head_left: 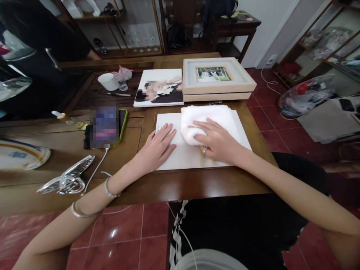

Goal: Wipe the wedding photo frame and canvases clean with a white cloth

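A flat white board [182, 159] with faint yellowish marks lies on the wooden table in front of me. On its left part rests my left hand [161, 144], palm down, fingers stretched out and holding nothing. My right hand [215, 140] has hold of a fluffy white cloth [206, 114], folded into a thick pad, and presses it onto the right half of the board. The fingers lie over the top of the cloth, which hides the board beneath it. Small print shows on the board near my left fingertips.
Behind the board lie a photo panel [160, 88] and stacked pale wooden picture frames [219, 92]. To the left are a phone with a green edge [123, 123], a dropper bottle [71, 120], a shiny clear stand [70, 180], a white cup [108, 81] and a patterned plate [25, 155]. A person [56, 33] stands across the table.
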### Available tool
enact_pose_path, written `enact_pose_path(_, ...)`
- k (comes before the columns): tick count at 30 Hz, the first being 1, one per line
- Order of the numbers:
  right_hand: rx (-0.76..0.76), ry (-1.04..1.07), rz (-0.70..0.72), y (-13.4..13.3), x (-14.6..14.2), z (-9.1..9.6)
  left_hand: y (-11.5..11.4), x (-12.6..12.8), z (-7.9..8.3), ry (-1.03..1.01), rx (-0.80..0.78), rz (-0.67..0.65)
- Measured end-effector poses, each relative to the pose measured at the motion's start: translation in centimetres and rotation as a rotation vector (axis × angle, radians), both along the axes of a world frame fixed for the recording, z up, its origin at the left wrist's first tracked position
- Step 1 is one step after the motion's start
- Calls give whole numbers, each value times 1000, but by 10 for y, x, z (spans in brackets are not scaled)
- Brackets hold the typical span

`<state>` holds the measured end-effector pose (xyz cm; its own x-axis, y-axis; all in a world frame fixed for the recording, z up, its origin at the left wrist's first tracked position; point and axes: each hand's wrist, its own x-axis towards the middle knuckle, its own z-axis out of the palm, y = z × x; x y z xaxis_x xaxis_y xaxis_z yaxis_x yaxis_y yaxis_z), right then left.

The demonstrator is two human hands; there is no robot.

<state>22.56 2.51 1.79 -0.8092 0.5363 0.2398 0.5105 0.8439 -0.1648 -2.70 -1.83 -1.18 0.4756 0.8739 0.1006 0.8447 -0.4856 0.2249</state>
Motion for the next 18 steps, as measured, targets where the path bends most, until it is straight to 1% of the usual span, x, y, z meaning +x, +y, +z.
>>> enact_pose_path(5, -21, -13, -148, 32, -16, -2, 1, -1, 0, -2, -6, 0)
enact_pose_path(7, -27, -4, -166, 38, -20, -4, 1, -1, 0, 0, -12, 1)
enact_pose_path(9, -25, -8, -154, 37, -22, -5, 1, -1, 0, 3, -16, 0)
enact_pose_path(13, 9, -55, -78, 17, -21, -4, 1, -1, 0, 10, -11, -1)
enact_pose_path(18, 14, -113, 26, -25, -11, -2, 1, -1, -2, 15, -2, 7)
